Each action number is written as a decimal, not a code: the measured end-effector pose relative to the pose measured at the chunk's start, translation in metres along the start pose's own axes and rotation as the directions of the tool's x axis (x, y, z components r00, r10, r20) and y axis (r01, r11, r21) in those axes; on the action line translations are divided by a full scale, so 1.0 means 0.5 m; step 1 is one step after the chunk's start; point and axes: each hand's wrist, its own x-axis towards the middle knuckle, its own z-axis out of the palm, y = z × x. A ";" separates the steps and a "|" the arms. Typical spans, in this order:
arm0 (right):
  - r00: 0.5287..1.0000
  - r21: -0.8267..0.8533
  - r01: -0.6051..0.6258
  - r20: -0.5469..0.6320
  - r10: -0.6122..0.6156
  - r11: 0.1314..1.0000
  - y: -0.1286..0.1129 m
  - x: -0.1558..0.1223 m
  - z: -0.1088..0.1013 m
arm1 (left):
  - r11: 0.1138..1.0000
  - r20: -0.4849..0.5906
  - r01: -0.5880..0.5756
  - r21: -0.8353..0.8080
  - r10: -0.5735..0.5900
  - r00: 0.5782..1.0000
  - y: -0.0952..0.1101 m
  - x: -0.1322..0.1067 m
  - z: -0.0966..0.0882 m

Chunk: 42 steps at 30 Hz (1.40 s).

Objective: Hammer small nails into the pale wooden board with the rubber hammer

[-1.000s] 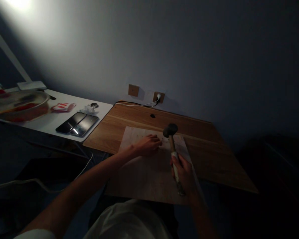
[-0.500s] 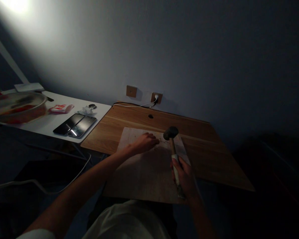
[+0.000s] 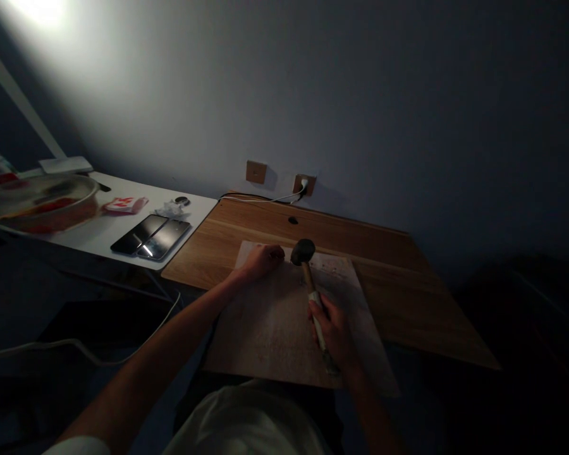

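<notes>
My right hand [image 3: 330, 325] is wrapped round the pale lower handle of a mallet [image 3: 312, 287] with a dark, rounded head. The mallet's head is over the far part of a pale board [image 3: 260, 341], just right of my left hand [image 3: 263, 260]. My left hand rests near the board's far left, its fingers curled together. What those fingers hold, if anything, is hidden in the dim light. Small dark bits [image 3: 332, 268] are scattered on the board's far right part.
The board lies on a wooden table [image 3: 408, 284] against the wall. A white table [image 3: 95, 237] on the left bears two phones [image 3: 152, 236], crumpled plastic [image 3: 171, 210], a red-and-white packet [image 3: 126, 205] and a large clear bowl [image 3: 71, 212]. A plug with cables [image 3: 304, 184] sits in a wall socket.
My right hand has brought the mallet left, its head now close to my left hand. My left hand has shifted left and slightly away from the small bits.
</notes>
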 end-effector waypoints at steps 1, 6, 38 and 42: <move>1.000 -0.010 0.001 -0.003 -0.001 1.000 0.000 0.001 0.000 | 1.000 -0.001 -0.003 0.027 0.003 1.000 0.001 -0.001 -0.001; 1.000 -0.007 -0.008 -0.020 0.007 1.000 0.005 0.002 0.000 | 0.996 -0.025 -0.032 0.085 0.034 0.999 -0.004 -0.006 -0.004; 0.998 -0.102 0.003 0.057 0.003 0.995 -0.039 0.020 0.034 | 1.000 0.004 0.024 0.004 -0.024 1.000 0.001 -0.003 0.004; 0.998 -0.104 0.018 0.070 -0.011 0.994 -0.035 0.020 0.038 | 1.000 -0.020 0.023 0.012 -0.022 1.000 -0.002 -0.005 0.005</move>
